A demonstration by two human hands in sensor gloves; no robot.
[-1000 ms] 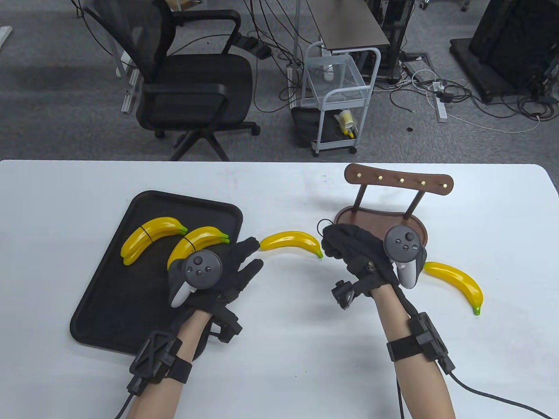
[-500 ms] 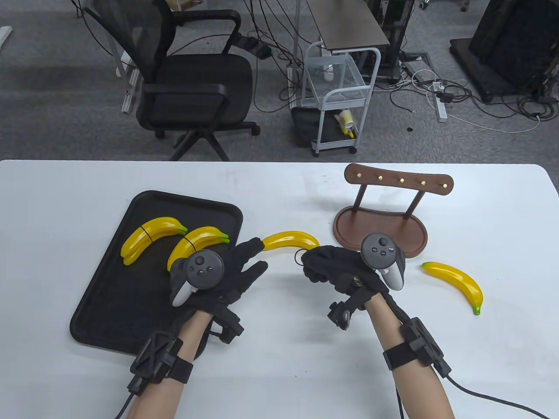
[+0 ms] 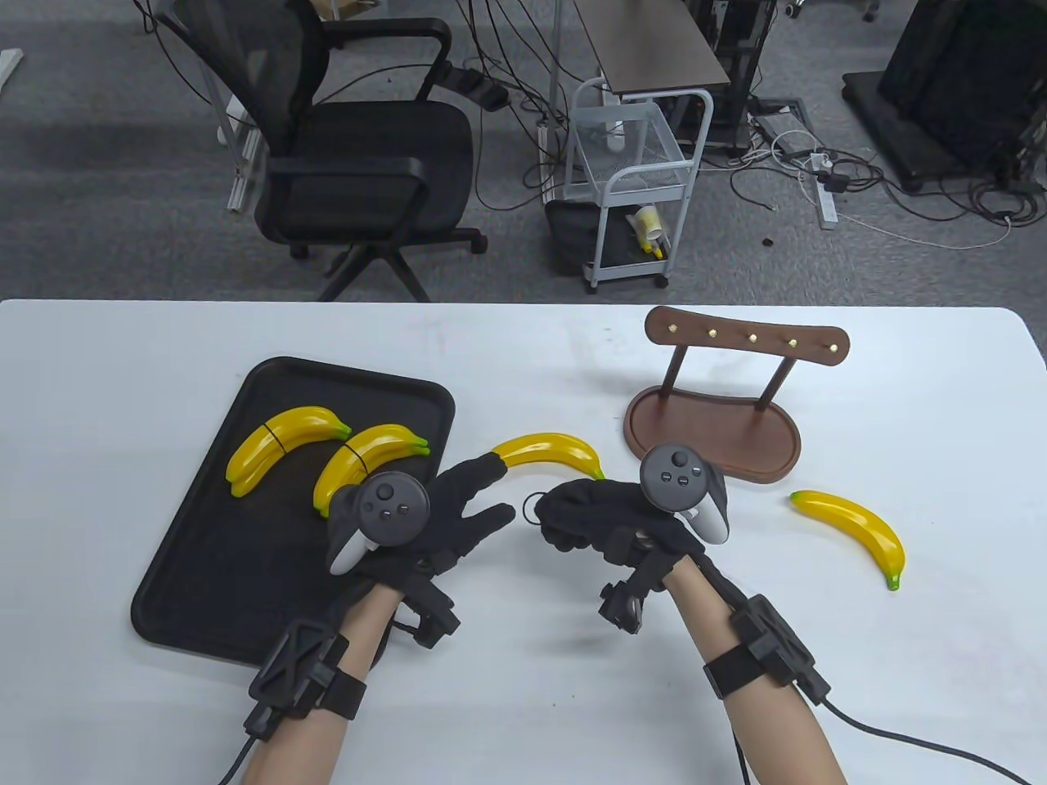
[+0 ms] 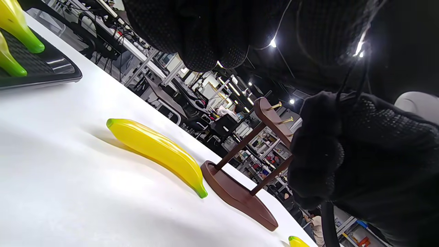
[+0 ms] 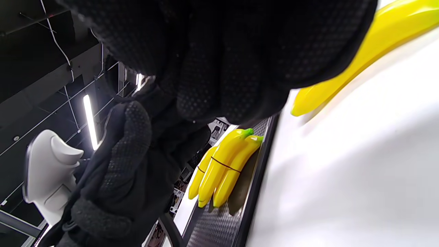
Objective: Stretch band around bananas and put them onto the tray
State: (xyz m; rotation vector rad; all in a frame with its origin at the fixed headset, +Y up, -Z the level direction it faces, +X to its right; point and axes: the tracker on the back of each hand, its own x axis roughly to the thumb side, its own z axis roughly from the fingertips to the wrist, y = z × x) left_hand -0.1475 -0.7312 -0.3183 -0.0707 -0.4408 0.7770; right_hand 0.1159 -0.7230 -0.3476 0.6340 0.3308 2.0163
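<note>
Table view: bringing the right hand (image 3: 605, 519) away from the wooden rack (image 3: 712, 425) and leftward toward the body, now passing the near side of the loose banana (image 3: 548, 450). Keeping its fingers curled into a fist, pinching a thin dark band (image 3: 536, 503) that is poking out as a small loop on the left. Edging the left hand (image 3: 433, 515) slightly right to meet it, fingers spread wide and gripping nothing, the topmost fingertip reaching the loose banana's left end. Leaving two banded pairs (image 3: 327, 450) lying on the black tray (image 3: 196, 523), and a second loose banana (image 3: 855, 527) lying well apart on the right. Judging from this: fetching the band done, stretching it between both hands likely coming next, then gathering the two loose bananas.

Left wrist view: showing the loose banana (image 4: 156, 154) lying flat on the white table, between the tray corner (image 4: 51, 73) and the rack (image 4: 240, 192). Showing the right hand (image 4: 360, 154) closing in as a fist, thin strands of band rising above it. Hanging the left fingertips (image 4: 205, 41) in from the top, touching nothing here.

Right wrist view: filling most of the picture with the curled right fingers (image 5: 223, 68); hiding the band itself. Showing the left hand (image 5: 120, 171) close alongside, one banded pair (image 5: 223, 164) resting on the tray behind.
</note>
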